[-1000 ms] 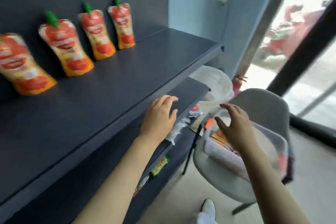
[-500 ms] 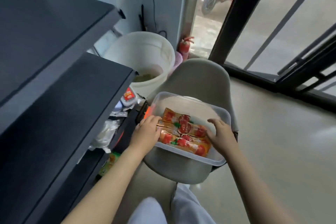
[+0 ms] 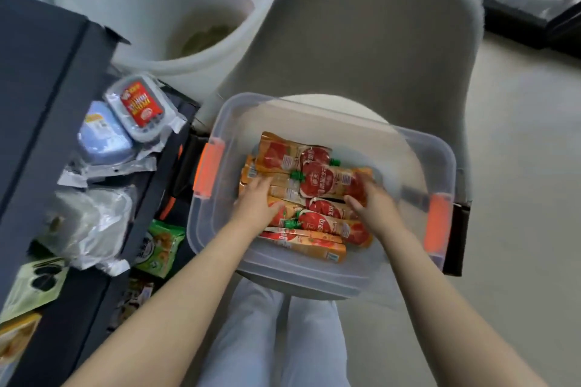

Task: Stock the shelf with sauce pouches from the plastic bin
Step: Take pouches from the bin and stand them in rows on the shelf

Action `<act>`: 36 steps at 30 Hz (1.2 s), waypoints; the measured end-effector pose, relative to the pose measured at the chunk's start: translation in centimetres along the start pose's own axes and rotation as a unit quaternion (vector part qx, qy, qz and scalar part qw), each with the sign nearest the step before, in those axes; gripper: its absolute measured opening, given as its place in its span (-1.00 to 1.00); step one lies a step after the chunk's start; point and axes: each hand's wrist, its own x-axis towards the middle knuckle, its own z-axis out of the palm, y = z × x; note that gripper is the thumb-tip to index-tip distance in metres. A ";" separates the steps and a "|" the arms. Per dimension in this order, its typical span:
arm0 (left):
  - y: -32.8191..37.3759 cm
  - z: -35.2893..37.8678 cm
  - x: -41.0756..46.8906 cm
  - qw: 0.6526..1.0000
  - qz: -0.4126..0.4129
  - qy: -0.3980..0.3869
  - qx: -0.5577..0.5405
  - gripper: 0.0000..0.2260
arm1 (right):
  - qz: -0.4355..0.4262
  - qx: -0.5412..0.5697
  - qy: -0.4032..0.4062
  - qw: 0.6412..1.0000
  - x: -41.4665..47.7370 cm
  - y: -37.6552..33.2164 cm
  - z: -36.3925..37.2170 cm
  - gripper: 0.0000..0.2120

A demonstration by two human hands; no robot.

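A: Sauce pouches (image 3: 317, 225) were seen piled in the plastic bin (image 3: 314, 108), laid flat and overlapping, red and orange with green caps.

B: And where was the bin placed?

A: It was set on the seat of a grey chair (image 3: 377, 41). An orange latch (image 3: 209, 171) was fitted at its left end and another at its right end.

B: How was the left hand held?

A: The left hand (image 3: 256, 203) was laid on the pouches at the left of the pile. The fingers were kept nearly straight and pointed far, and the thumb was spread to the right and pressed on a pouch. Nothing was seen to be lifted by it.

B: And the right hand?

A: The right hand (image 3: 374, 207) was placed at the right of the pile. Its fingers were curled over the right end of the top pouch (image 3: 327, 181), and the thumb was stretched left on the near side of it. That hand was blurred, so how firmly the pouch was gripped could not be told.

B: What was seen around the chair?

A: A dark shelf (image 3: 37, 72) was seen at the left, with wrapped packets (image 3: 138, 107) heaped on a lower level just beside the bin. A white bucket (image 3: 151, 9) was stood at the far left, beside the chair's back. Pale trousers (image 3: 270, 339) were visible at the near edge, between the forearms.
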 end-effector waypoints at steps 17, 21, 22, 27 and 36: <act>1.0 -1.9 4.7 0.962 -0.028 0.095 -0.253 -0.32 | -0.009 -0.147 0.038 0.988 5.0 0.2 1.3 -0.65; 2.0 -2.4 5.9 0.942 -0.097 0.084 -0.311 -0.38 | 0.012 -0.054 0.011 0.998 4.3 0.9 0.9 -0.63; 2.1 -2.3 5.9 0.942 -0.100 0.077 -0.311 -0.44 | 0.014 -0.038 0.016 0.999 3.9 1.1 0.8 -0.64; 1.8 -1.9 5.7 0.949 -0.118 0.057 -0.287 -0.73 | 0.029 0.099 0.058 0.993 2.7 2.5 0.4 -0.67; 1.9 -3.6 1.6 0.936 -0.121 0.016 -0.329 -0.61 | -0.035 0.274 0.103 0.955 -0.9 0.0 -2.0 -0.85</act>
